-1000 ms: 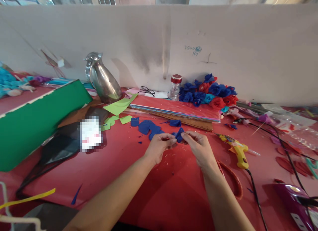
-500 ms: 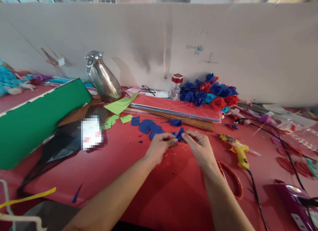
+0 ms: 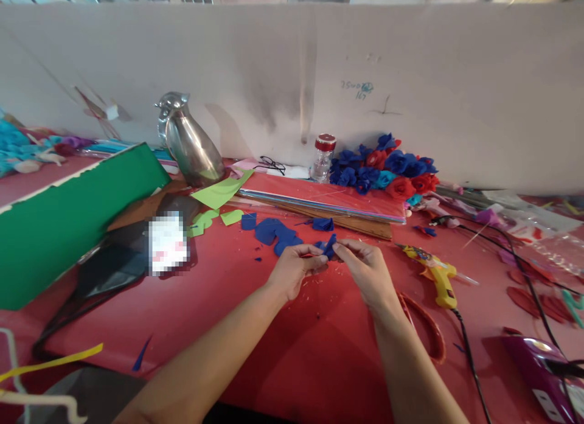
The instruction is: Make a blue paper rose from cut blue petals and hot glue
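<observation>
A small blue paper petal [image 3: 329, 246] is pinched between both hands above the red table [image 3: 292, 339]. My left hand [image 3: 294, 267] grips its left side between thumb and fingers. On its right side, the thumb and forefinger of my right hand [image 3: 365, 267] are closed on it. Just beyond the left hand lie several cut blue petals [image 3: 272, 231], partly overlapping. Another blue piece [image 3: 323, 224] rests a little behind the held one. Light green cut pieces [image 3: 232, 217] lie farther left.
A yellow glue gun [image 3: 440, 278] with a black cord lies right of my right hand, near red-handled scissors [image 3: 429, 333]. Behind are stacked sheets [image 3: 319, 196], a jar [image 3: 323, 159], paper flowers [image 3: 387, 168] and a steel jug [image 3: 194, 144]. A green box [image 3: 82, 223] stands left.
The blue petal has been turned slightly between the fingers and looks narrower now. Both hands stay in nearly the same place.
</observation>
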{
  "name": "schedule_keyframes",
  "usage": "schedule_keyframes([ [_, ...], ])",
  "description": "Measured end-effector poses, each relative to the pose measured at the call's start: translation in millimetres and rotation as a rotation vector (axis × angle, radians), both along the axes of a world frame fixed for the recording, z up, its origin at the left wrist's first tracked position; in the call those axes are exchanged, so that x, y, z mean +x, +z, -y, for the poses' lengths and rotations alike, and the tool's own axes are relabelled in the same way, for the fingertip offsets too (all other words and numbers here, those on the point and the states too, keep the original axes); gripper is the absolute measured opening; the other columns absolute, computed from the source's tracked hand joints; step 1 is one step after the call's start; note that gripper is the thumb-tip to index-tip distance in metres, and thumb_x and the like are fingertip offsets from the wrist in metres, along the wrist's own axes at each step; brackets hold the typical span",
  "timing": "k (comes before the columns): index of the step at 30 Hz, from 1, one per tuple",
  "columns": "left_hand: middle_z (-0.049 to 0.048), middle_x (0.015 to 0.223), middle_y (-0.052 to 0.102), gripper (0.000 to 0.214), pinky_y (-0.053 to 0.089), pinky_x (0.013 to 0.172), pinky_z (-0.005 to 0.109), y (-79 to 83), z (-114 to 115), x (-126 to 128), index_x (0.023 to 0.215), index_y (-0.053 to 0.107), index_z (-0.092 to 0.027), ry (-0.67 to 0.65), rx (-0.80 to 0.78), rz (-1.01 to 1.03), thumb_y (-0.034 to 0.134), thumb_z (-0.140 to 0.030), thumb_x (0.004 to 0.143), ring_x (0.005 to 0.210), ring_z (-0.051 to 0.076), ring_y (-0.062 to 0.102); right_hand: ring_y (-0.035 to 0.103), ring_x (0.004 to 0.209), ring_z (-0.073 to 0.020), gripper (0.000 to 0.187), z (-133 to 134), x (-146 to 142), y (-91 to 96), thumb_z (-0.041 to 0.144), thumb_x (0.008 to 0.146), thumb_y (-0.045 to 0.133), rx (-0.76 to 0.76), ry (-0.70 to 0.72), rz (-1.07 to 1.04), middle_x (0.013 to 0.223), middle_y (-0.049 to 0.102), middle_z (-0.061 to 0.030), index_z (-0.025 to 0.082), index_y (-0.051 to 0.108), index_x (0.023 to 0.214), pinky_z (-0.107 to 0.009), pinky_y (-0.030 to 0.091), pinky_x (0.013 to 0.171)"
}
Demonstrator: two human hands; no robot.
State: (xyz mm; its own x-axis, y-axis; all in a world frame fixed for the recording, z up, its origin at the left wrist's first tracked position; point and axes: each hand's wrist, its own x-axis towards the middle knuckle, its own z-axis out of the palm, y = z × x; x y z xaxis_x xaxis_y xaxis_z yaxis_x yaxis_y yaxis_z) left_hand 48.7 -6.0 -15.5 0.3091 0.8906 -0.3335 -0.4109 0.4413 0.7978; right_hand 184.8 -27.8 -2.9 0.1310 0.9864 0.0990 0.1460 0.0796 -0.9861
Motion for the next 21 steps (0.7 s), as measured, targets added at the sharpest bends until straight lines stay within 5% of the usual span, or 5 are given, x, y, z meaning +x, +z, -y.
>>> schedule_keyframes([
  [15, -0.0011, 0.053, 0.059, 0.035, 0.042, 0.061, 0.026, 1.3, 0.4, 1.5, 0.059, 0.061, -0.013, 0.047, 0.009, -0.025, 0.085, -0.024, 0.036, 0.053, 0.010, 0.056, 0.064, 0.073, -0.0188, 0.020, 0.9, -1.9, 2.9, 0.035, 0.070, 0.066, -0.025, -0.019, -0.035, 0.074, 0.072, -0.0034, 0.018, 0.072, 0.077, -0.029, 0.049, 0.069],
  [21, 0.0001, 0.061, 0.059, 0.025, 0.043, 0.065, 0.027, 5.3, 2.3, 3.7, 0.057, 0.067, -0.013, 0.075, 0.183, -0.117, 0.083, -0.028, 0.045, 0.060, 0.010, 0.053, 0.065, 0.073, -0.0195, 0.022, 1.0, -3.2, 2.0, 0.038, 0.067, 0.069, -0.043, -0.039, -0.060, 0.075, 0.072, -0.0039, 0.018, 0.071, 0.076, -0.030, 0.050, 0.069],
])
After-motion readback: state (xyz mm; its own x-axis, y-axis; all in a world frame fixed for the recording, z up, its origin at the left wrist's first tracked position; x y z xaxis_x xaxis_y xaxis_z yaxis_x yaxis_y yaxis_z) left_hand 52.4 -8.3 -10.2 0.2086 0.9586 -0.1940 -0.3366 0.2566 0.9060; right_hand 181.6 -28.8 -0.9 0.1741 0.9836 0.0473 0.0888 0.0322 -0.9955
